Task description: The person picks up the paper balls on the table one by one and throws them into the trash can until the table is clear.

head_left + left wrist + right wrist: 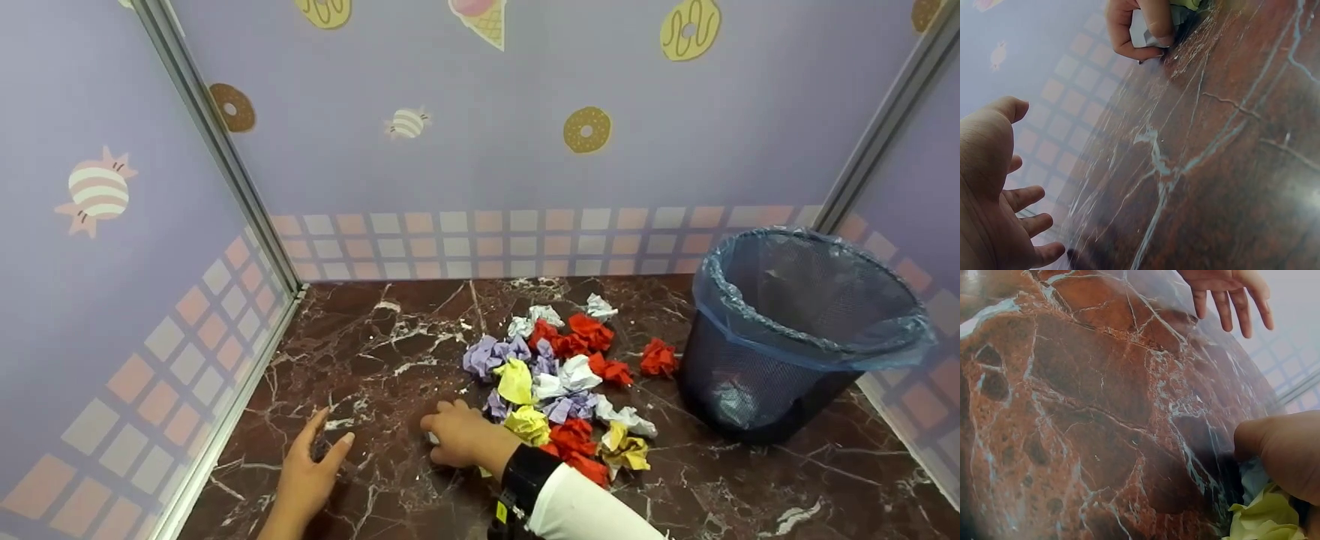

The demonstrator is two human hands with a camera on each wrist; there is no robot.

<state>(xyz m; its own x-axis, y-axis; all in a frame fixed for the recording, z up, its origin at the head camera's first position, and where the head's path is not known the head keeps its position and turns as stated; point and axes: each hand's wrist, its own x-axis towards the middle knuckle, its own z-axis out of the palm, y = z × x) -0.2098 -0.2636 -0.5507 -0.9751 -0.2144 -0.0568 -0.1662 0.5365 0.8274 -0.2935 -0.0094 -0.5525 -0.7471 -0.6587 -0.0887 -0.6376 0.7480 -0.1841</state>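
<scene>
My right hand [466, 436] is low over the dark marble surface, left of a heap of crumpled paper. It grips a white crumpled paper ball [1141, 29], mostly covered by the fingers in the head view. Against that hand lies a yellow crumpled paper [1266, 517]; whether the fingers hold it too cannot be told. My left hand [306, 472] hovers further left, fingers spread and holding nothing. The heap has purple balls [486, 356], red balls [589, 331], white balls [577, 373] and yellow balls [514, 381].
A dark mesh bin [739, 390] with a blue plastic liner [720, 300] stands at the right, some paper showing inside through its side. One red ball [658, 358] lies beside it. Patterned walls [480, 150] enclose the marble surface [375, 330] at the back and both sides.
</scene>
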